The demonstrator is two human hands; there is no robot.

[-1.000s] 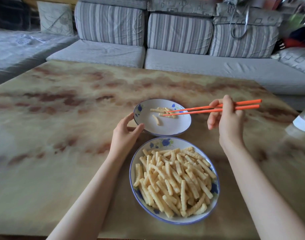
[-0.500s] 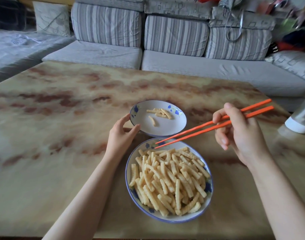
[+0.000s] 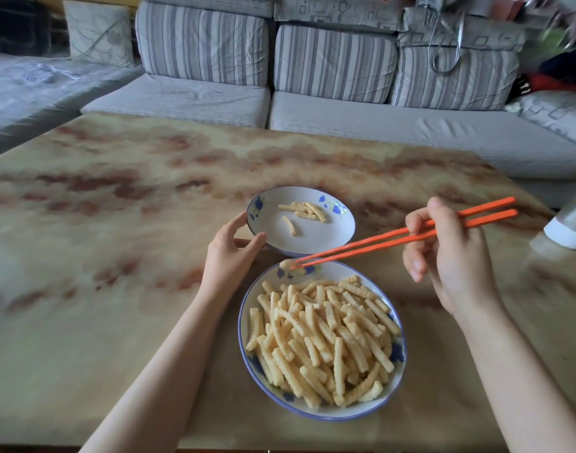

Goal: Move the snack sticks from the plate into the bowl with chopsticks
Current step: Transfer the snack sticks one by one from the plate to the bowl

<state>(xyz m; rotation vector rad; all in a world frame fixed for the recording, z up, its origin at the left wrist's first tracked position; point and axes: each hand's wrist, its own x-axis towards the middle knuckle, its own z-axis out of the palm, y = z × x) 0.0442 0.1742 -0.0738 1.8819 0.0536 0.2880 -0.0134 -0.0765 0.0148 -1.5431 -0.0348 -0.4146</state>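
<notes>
- Now the right hand (image 3: pixel 450 259) holds the long orange chopsticks (image 3: pixel 371 241), with its fingers (image 3: pixel 417 223) curled round them near the thick ends. The thin tips are closed on one pale yellow ridged snack stick (image 3: pixel 287 264).
- This stick hangs just above the far rim of the large white ceramic plate with a blue edge (image 3: pixel 242 322), between the plate and the bowl. It is a little blurred, so I cannot tell how firmly it is pinched.
- The left hand (image 3: pixel 229 253) grips the near left rim of the shallow white ceramic bowl with blue flowers (image 3: pixel 309 237), thumb on the near side, and seems to steady it on the marbled beige and brown counter (image 3: pixel 116 223).
- On the plate lies a big pile of the same sticks (image 3: pixel 322 338). The bowl has only a few sticks (image 3: pixel 304 210), so I judge the task to be near its beginning.
- The step in hand is the carry from plate to bowl. The next move calls for a short travel over the bowl rim with even pressure, then opening the tips low inside the bowl.
- I think too much pressure may break the stick, and too little may drop it on the counter.
</notes>
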